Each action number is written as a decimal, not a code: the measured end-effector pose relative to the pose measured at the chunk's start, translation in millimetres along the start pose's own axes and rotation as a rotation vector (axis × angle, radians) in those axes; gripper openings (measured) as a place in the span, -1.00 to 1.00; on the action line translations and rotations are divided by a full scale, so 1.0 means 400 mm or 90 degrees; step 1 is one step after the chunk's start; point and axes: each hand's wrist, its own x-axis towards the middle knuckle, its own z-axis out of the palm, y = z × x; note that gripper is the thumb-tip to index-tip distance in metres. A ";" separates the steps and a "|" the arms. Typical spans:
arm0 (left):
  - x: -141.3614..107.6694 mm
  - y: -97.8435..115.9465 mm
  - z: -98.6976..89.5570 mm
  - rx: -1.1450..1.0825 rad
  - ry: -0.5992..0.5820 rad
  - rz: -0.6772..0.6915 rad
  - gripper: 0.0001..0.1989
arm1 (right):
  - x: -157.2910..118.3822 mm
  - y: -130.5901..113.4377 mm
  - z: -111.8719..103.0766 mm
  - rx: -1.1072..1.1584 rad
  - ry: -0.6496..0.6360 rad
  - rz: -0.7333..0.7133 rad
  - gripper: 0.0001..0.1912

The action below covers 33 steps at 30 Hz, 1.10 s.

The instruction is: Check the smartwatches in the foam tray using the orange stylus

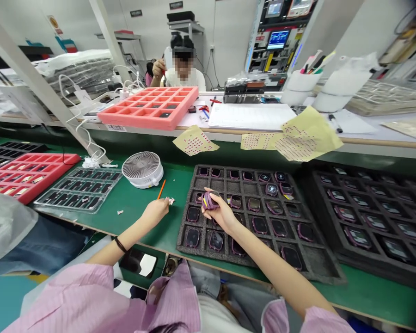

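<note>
**Head view.** The right hand (222,213) is clamped around a purple smartwatch body (210,201), fingers wrapped over it, holding it just above a dark foam tray (312,263) at the frame's centre. Rows of similar watch bodies sit in the tray's compartments, some in the top rows carrying small labels. The left hand (155,210), at 8 o'clock from the centre, has its fingertips drawn together at a small white piece (170,200); whether they are clamped on it cannot be told. An orange stick (161,188) lies just beside those fingers, on a green bench mat (131,217). A second foam tray (384,268) of watch bodies lies at 3 o'clock. At 9 o'clock are a red tray (27,178) and a clear plastic tray (78,189), with a small white fan (142,169) at 10 o'clock. Yellow label sheets (308,135) hang over the bench edge at 1 o'clock. At 12 o'clock, a co-worker (182,67) sits beyond a salmon-pink tray (149,107).
</note>
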 end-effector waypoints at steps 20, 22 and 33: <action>0.102 0.326 -0.075 -0.975 0.173 -0.033 -0.68 | 0.006 -0.011 -0.021 -0.076 0.121 -0.240 -0.45; 0.101 0.332 -0.075 -0.981 0.178 -0.034 -0.69 | 0.005 -0.011 -0.022 -0.081 0.128 -0.242 -0.45; 0.105 0.358 -0.052 -1.031 0.150 -0.040 -0.72 | 0.005 -0.007 -0.024 -0.112 0.167 -0.267 -0.41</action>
